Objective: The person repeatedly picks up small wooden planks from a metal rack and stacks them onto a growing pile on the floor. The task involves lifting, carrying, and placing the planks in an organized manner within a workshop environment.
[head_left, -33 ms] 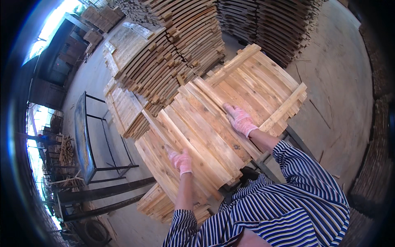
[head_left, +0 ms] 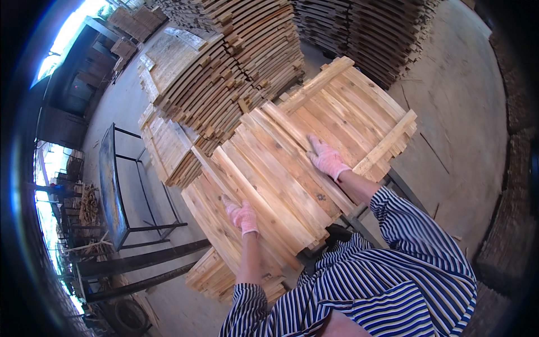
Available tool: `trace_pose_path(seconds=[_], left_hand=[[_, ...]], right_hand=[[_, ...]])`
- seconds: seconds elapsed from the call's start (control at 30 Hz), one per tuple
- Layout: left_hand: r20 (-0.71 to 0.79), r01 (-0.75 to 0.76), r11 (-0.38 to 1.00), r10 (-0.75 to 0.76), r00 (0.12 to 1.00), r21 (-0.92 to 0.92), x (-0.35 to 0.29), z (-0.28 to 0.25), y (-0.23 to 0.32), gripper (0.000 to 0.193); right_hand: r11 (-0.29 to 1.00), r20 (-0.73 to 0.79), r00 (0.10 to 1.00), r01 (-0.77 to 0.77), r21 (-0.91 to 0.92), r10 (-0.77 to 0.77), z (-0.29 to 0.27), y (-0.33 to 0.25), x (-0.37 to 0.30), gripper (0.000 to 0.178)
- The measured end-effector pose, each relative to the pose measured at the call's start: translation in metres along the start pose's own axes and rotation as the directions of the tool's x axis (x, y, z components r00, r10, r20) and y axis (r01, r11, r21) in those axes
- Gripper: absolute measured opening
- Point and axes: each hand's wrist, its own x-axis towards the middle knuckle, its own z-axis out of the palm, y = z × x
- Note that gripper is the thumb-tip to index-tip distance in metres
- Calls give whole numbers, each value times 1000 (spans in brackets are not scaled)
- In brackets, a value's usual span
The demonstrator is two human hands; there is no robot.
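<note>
Pale wooden slats (head_left: pixel 275 177) lie side by side in a layer in front of me. Both my hands wear pinkish-white knit gloves. My left hand (head_left: pixel 241 217) lies on the slats at the near left, fingers stretched forward, beside a slat edge. My right hand (head_left: pixel 327 159) rests farther right, where the middle slats meet a panel (head_left: pixel 337 115) with cross battens; its fingers are stretched out over the wood. The undersides of both hands are hidden.
Tall stacks of wooden panels (head_left: pixel 233 84) stand beyond the slats, with darker stacks (head_left: pixel 362 36) behind. A black metal frame (head_left: pixel 115 185) stands on the floor to the left. More slats (head_left: pixel 216 275) are piled low at the near left. Thin wood scraps lie on the right floor.
Almost nothing differs. The whole view has shifted slightly; both hands stay on the same slats.
</note>
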Motion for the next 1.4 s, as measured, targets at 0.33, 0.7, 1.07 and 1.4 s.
trace_pose_path(seconds=[0.33, 0.7, 1.07, 1.4], left_hand=[[408, 541, 452, -363, 838, -709, 6, -56, -29, 68], [564, 614, 399, -250, 787, -681, 18, -95, -55, 56], [671, 697, 252, -191, 716, -671, 44, -32, -29, 57], [619, 437, 798, -104, 778, -415, 76, -65, 43, 37]], right_hand=[[954, 114, 993, -40, 297, 6, -44, 51, 46, 93], [924, -137, 955, -292, -246, 265, -140, 93, 68, 75], [973, 80, 971, 221, 74, -226, 3, 48, 16, 47], [845, -344, 938, -148, -513, -45, -97, 49, 36, 59]])
